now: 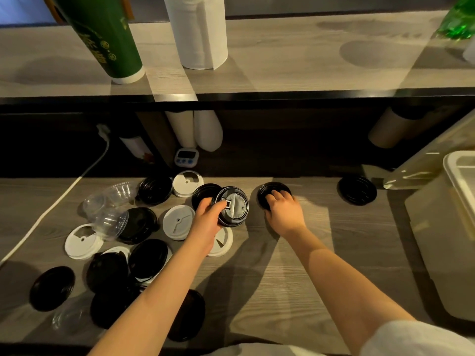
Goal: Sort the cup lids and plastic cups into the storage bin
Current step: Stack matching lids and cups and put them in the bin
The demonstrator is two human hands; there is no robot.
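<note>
Grips a black sip lid [235,205] in the left hand [207,218], forearm stretched forward, lid tilted above the counter [321,240]. Rests the right hand [284,210] farther right, fingers curled over a second black lid [267,192] lying flat (knuckles up). Clear cups [110,211] at left, storage bin [442,253] at right.

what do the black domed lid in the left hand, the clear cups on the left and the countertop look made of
Black domed lid, held by the left hand: likely thin moulded plastic, semi-gloss, with embossed rim lettering and a sip tab. Clear cups lying on their sides: transparent plastic with glossy glints. Countertop: grey wood grain, matte; laminate or real wood, cannot tell.
</note>
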